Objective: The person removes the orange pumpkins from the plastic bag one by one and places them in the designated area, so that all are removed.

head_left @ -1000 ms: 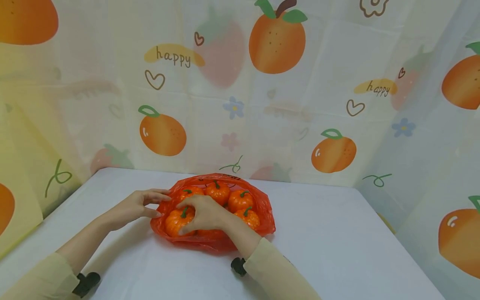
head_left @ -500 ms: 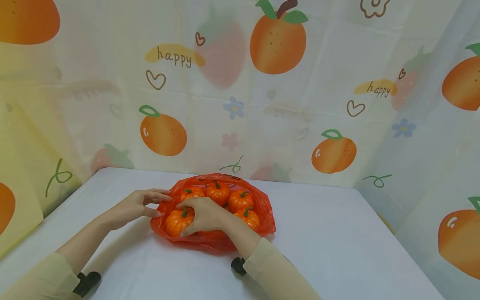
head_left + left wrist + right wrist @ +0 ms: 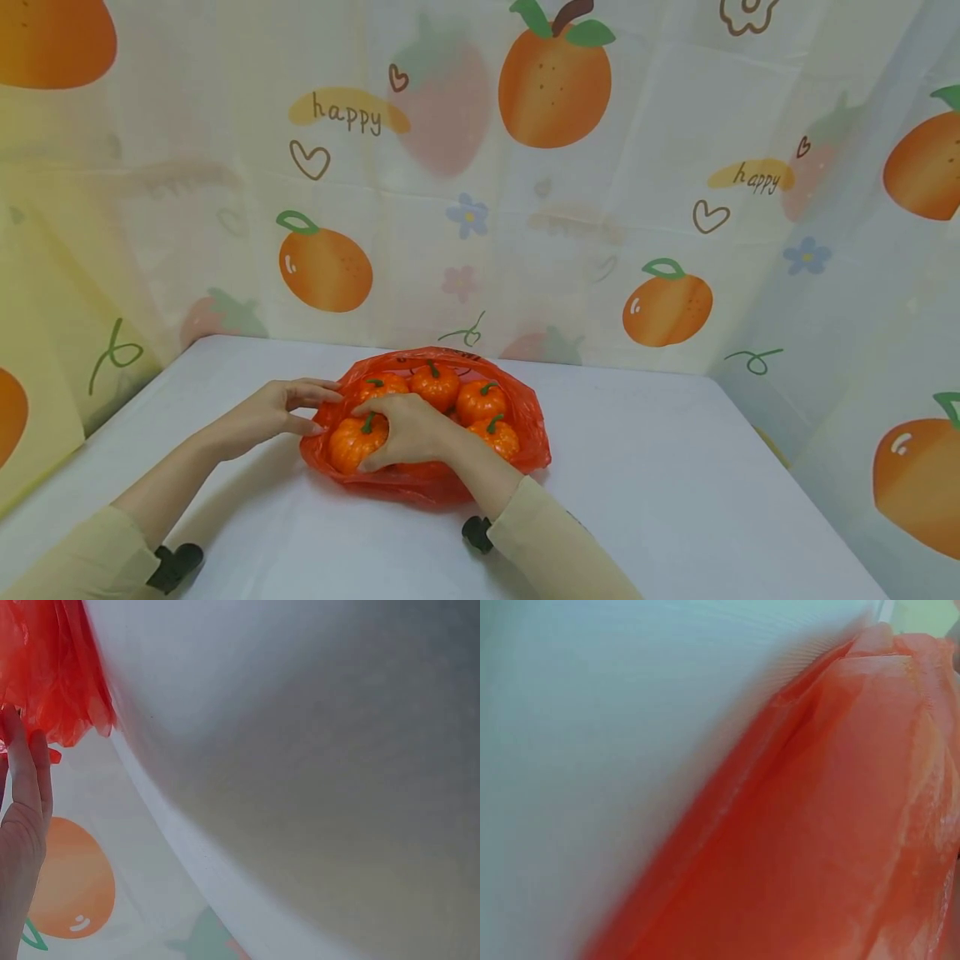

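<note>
A red plastic bag (image 3: 534, 417) sits with its mouth spread wide, holding several small orange pumpkins with green stems. My right hand (image 3: 416, 429) reaches inside, thumb and fingers curved round the front-left pumpkin (image 3: 348, 446). Part of that pumpkin is hidden behind the hand. At the bag's left rim, my left hand (image 3: 266, 412) touches the plastic with its fingers extended and thumb apart. In the left wrist view the fingers (image 3: 24, 769) lie fairly straight against the red plastic. Only the bag's side (image 3: 802, 825) fills the right wrist view; the right fingers are not visible there.
The bag stands on a white-covered table (image 3: 637, 500). Behind it hangs a fruit-patterned curtain (image 3: 525, 208), which also runs along both sides. Other pumpkins, such as the back one (image 3: 435, 385) and the right one (image 3: 482, 402), lie close together in the bag.
The right thumb shifts very slightly on the front-left pumpkin. Otherwise both hands and the bag stay in the same place.
</note>
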